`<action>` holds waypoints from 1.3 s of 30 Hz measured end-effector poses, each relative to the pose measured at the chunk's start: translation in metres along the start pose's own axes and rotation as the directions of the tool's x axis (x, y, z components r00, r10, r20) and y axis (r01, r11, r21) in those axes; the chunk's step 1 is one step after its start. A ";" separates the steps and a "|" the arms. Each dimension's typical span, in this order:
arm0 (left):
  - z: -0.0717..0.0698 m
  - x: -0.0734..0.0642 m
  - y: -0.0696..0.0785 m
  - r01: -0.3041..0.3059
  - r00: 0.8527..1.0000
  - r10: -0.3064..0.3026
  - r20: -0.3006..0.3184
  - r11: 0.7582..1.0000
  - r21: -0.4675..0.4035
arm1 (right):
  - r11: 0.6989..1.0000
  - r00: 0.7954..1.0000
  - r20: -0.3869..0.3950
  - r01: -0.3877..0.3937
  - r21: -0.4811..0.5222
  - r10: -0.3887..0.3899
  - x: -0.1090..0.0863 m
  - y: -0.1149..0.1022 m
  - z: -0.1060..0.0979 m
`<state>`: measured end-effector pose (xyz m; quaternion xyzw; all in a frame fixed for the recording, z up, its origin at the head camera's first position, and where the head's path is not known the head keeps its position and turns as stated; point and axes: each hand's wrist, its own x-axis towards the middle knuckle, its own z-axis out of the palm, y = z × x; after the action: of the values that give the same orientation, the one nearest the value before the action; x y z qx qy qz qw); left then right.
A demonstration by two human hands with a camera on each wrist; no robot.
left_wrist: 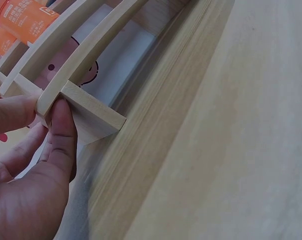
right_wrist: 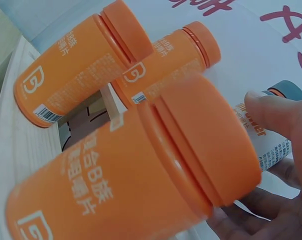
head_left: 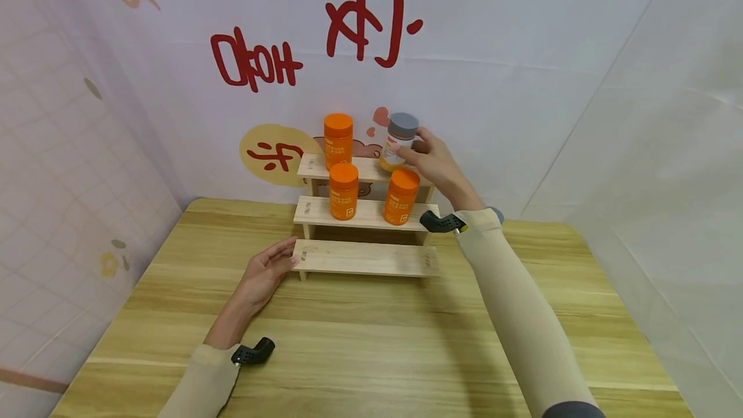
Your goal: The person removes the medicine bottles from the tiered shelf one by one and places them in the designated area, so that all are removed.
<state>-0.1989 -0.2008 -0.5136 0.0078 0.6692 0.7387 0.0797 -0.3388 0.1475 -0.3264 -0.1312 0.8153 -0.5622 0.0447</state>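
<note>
Pale wood makes up the three-tiered rack (head_left: 369, 213) in front of me, standing on the wood-grained worktop (head_left: 348, 347) close to a white backdrop (head_left: 522, 50) printed with red characters. My right hand (head_left: 434, 159) grips a white bottle (head_left: 400, 140) with a grey cap, thumb on the near side and fingers curled behind it. I have this bottle at the right part of the top step, leaning slightly; I cannot tell whether its base touches the wood. On the same step, to its left, stands an orange bottle (head_left: 338, 142). Two more orange bottles stand upright on the middle step, one at left (head_left: 344, 193) and one at right (head_left: 400, 199), with a gap between them; the right one is just below my grip. My left hand (head_left: 264, 279) pinches the left end of the bottom step (head_left: 366, 258) between thumb and finger. Beige sleeves (head_left: 511, 289) cover both my forearms, and a black device (head_left: 253, 352) sits at each wrist.
</note>
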 end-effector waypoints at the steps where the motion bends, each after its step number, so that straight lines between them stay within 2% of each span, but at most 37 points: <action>1: 0.000 0.000 0.000 -0.001 1.000 0.001 0.001 1.000 -0.001 | 1.000 1.000 -0.006 0.003 0.004 -0.003 -0.001 0.001 -0.001; 6: 0.000 -0.001 0.001 0.001 1.000 -0.001 0.004 1.000 -0.001 | 0.999 0.999 -0.033 0.030 0.020 -0.029 -0.008 0.003 -0.006; 13: -0.001 -0.001 0.002 0.010 1.000 -0.010 0.007 1.000 -0.008 | 0.998 0.997 -0.070 0.029 0.050 -0.025 -0.014 0.007 -0.007; 28: 0.000 -0.001 0.001 0.018 1.000 -0.018 -0.004 1.000 -0.016 | 0.984 0.991 -0.117 0.084 0.156 -0.066 -0.031 0.026 -0.011; 39: 0.000 0.002 -0.001 0.009 1.000 -0.009 0.003 1.000 -0.023 | 0.987 0.981 -0.165 0.121 0.108 -0.103 -0.049 0.036 -0.015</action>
<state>-0.2003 -0.2007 -0.5144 0.0050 0.6606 0.7460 0.0843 -0.3012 0.1856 -0.3576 -0.1289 0.7731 -0.6194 -0.0444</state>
